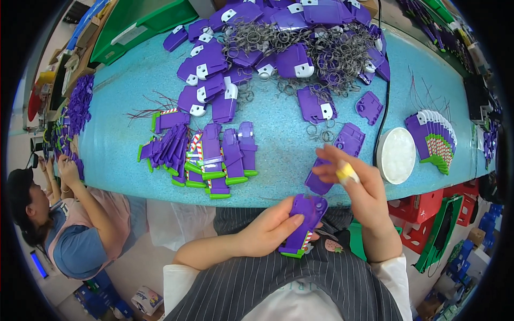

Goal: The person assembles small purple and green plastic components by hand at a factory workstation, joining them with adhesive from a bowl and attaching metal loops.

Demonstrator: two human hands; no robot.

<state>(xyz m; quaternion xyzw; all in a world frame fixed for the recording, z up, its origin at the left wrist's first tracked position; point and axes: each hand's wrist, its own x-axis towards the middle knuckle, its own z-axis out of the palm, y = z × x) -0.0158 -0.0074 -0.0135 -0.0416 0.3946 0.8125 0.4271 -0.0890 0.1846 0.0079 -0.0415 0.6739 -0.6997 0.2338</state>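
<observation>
My left hand [270,227] grips a purple plastic toy part with a green end [303,223], held just below the table's front edge. My right hand [356,182] hovers above it with fingers spread, a yellow tape wrap on one finger, holding nothing I can make out. Just behind the right hand another purple part [320,184] lies on the table edge. A row of finished purple-and-green pieces [211,155] lies to the left on the blue table [123,123].
Heaps of purple parts with white tabs [214,69] and a tangle of metal springs [332,51] fill the far table. A round white dish [397,155] and a fanned stack of parts [433,139] sit right. Another person [69,224] works at the left.
</observation>
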